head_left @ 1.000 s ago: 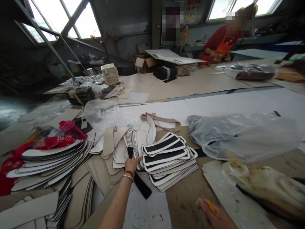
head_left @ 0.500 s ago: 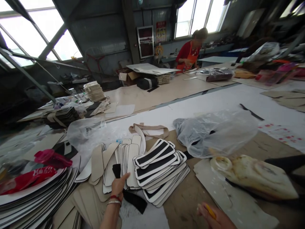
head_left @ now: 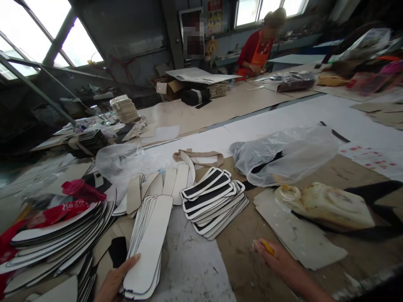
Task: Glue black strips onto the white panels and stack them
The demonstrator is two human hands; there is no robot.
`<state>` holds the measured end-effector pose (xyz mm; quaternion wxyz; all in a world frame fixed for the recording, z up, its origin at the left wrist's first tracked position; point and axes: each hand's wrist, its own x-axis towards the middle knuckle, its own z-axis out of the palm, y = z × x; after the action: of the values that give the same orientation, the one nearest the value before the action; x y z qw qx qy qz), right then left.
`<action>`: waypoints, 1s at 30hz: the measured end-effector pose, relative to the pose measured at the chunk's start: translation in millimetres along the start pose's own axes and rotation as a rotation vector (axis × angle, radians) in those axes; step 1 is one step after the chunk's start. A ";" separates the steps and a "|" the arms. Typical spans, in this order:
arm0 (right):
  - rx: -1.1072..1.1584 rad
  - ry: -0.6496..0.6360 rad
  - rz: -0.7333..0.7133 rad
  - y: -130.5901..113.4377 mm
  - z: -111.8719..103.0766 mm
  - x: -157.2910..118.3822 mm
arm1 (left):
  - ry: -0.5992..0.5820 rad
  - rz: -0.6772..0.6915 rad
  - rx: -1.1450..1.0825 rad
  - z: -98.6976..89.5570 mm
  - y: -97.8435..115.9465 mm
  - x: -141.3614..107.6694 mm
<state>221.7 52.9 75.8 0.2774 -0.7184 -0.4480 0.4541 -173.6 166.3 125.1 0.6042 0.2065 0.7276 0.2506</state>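
Observation:
My left hand (head_left: 117, 277) is closed on the near end of a fanned stack of long white panels (head_left: 150, 247) with rounded corners and dark edges, its thumb on the top piece. A black strip (head_left: 118, 251) shows just behind that hand; whether the hand also holds it, I cannot tell. My right hand (head_left: 271, 256) is closed round a small yellow object (head_left: 267, 246), over the brown board; most of the object is hidden by the fingers. Between the hands, farther off, lies a pile of white-rimmed panels with black middles (head_left: 209, 203).
More curved panels (head_left: 63, 243) are piled at left beside red plastic (head_left: 80, 191). A clear plastic bag (head_left: 292, 155) lies behind the right hand, near a yellowed plastic container (head_left: 333, 205) on a pale sheet (head_left: 299, 228). A co-worker (head_left: 258, 50) stands across the tables.
My left hand has drawn the stack of white panels nearer and to the left, apart from the black-centred pile. My right hand still holds the yellow object. The view has tilted down.

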 end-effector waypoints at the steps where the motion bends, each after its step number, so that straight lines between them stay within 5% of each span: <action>1: -0.007 -0.006 -0.004 -2.5 1.9 -0.7 | -0.007 -0.015 -0.003 -0.8 -6.7 -11.6; 5: 0.000 -0.028 -0.046 -13.9 9.8 -2.1 | 0.004 0.027 -0.004 13.5 -29.9 -50.8; 10: 0.123 -0.009 -0.050 -18.9 6.3 -1.6 | -0.220 0.103 0.039 47.5 -45.5 -72.1; 17: 0.070 0.165 -0.060 -0.5 -23.3 -15.7 | -0.426 0.625 0.699 105.6 -40.5 -56.4; 21: -0.127 0.267 -0.033 35.4 -29.3 -27.0 | -0.422 1.003 1.080 140.1 -63.6 -37.3; 26: -0.310 0.239 0.024 70.2 -34.8 -35.9 | -0.371 1.081 1.348 154.3 -103.9 -17.1; 30: -0.335 0.164 -0.023 68.1 -43.4 -26.6 | -0.339 1.107 1.347 153.7 -108.5 -16.9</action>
<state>282.6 -0.8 50.5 0.1949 -0.7840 -0.5014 0.3099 -19.2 88.2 49.3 0.2463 0.8748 0.4172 -0.0083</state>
